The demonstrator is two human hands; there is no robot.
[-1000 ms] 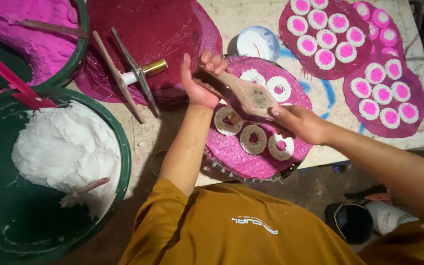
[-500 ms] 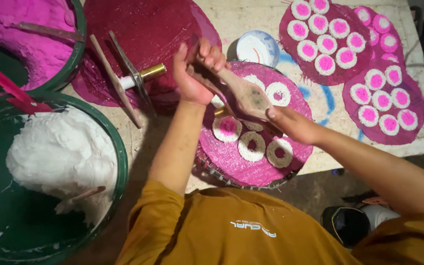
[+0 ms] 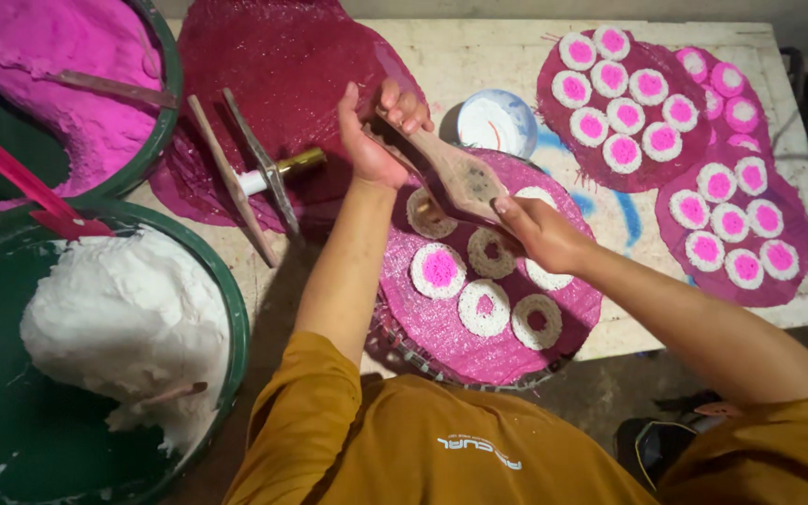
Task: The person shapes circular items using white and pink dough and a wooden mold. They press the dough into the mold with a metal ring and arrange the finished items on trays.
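Head view: well left of the hands, a green basin (image 3: pixel 226 309) holds white dough (image 3: pixel 123 318); above it another basin (image 3: pixel 168 112) holds pink dough (image 3: pixel 49 65). The left hand (image 3: pixel 371 140) is clenched around the handle of a wooden mould (image 3: pixel 455 168), the right hand (image 3: pixel 540 229) grips its far end, over a pink woven mat (image 3: pixel 441 323) bearing white rings (image 3: pixel 483 309). Right, mats on the worktop (image 3: pixel 479 56) carry pink-centred rounds (image 3: pixel 624 117).

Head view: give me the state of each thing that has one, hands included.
left hand: gripping the wooden mould's handle
right hand: holding the mould's head end
wooden mould: lifted over the pink mat
rings on pink mat: one filled pink, others mostly unfilled
cakes on far mats: all filled pink
white dough basin: partly full
small bowl: looks empty
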